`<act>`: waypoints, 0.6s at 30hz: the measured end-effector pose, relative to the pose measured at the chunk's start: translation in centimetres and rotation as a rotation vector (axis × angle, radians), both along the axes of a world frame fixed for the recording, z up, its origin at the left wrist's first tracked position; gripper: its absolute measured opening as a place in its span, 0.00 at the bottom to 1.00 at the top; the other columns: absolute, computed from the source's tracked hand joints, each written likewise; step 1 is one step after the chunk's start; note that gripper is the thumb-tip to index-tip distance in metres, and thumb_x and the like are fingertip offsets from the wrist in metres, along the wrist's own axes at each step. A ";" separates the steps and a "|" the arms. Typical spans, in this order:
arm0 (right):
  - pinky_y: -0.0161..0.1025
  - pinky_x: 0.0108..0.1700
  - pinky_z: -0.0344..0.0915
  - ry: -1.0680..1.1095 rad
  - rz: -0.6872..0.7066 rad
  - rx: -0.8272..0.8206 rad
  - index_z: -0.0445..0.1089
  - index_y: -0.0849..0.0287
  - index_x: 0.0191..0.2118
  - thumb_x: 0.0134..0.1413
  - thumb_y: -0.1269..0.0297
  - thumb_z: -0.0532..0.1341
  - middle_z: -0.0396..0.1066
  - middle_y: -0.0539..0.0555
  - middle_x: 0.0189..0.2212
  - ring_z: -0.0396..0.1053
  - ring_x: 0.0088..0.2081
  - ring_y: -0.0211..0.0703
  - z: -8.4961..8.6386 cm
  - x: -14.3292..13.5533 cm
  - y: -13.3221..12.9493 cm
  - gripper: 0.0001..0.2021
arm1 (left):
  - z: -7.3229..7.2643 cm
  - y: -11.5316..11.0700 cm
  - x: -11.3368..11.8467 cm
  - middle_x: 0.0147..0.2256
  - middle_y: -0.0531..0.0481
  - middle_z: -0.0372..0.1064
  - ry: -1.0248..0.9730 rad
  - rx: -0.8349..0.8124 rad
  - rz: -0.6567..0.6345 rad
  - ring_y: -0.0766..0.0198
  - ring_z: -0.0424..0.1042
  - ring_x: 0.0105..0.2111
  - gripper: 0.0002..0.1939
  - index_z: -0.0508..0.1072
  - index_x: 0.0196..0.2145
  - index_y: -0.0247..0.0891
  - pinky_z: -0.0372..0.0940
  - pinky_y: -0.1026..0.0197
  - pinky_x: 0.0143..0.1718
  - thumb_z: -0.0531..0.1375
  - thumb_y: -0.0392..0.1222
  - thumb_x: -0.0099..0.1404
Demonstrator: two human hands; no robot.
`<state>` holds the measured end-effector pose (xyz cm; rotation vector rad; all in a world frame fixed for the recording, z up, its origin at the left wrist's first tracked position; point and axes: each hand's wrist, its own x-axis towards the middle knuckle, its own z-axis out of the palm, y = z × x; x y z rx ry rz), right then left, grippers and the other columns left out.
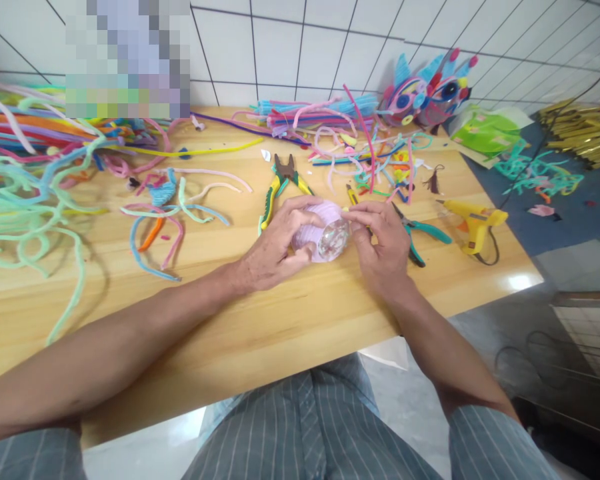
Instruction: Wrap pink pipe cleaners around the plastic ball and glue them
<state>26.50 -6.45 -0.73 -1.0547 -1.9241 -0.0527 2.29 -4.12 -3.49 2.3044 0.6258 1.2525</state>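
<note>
Fingers (303, 219) of the left hand (276, 245) curl, partly open, round a ribbed lilac rounded form (327, 232) with a glossy clear end, between front and back edges of the worktop (260, 333); the right hand (384, 245) bunches fingertips by its rim, grip unclear.

White tiled wall (280, 53) (dark-jointed), wooden table (300, 320), glare (523, 283) near corner, grey floor (485, 333).

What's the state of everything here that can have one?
Lilac-wrapped piece: held, clear end bare
Left hand: curled around the piece
Right hand: at the piece's edge, grip unclear
Yellow-green pliers: handles spread
Teal-handled pliers: handles spread
Glue gun: lying down, power unclear
Mint pipe cleaners: loose, tangled
Pink-blue pipe cleaners: bunched
</note>
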 end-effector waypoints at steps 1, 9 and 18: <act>0.49 0.50 0.77 0.007 0.000 0.005 0.80 0.49 0.50 0.70 0.72 0.59 0.81 0.54 0.45 0.80 0.47 0.47 0.0 0.0 0.1 0.14 | 0.0 0.0 0.0 0.66 0.35 0.64 0.000 0.001 -0.002 0.50 0.65 0.68 0.15 0.65 0.59 0.44 0.66 0.41 0.68 0.58 0.43 0.77; 0.47 0.47 0.76 0.079 -0.013 -0.070 0.81 0.49 0.45 0.69 0.70 0.62 0.83 0.51 0.40 0.80 0.42 0.46 -0.2 -0.1 0.7 0.11 | 0.2 0.1 -0.1 0.66 0.35 0.64 0.031 -0.012 0.009 0.50 0.66 0.68 0.15 0.66 0.59 0.45 0.66 0.40 0.68 0.57 0.48 0.79; 0.45 0.44 0.76 0.107 -0.029 -0.091 0.83 0.49 0.44 0.66 0.70 0.64 0.80 0.51 0.38 0.78 0.41 0.45 -0.4 0.1 0.9 0.09 | 0.2 0.1 -0.2 0.66 0.36 0.64 0.027 -0.042 -0.003 0.49 0.65 0.69 0.15 0.65 0.59 0.45 0.65 0.38 0.68 0.56 0.49 0.79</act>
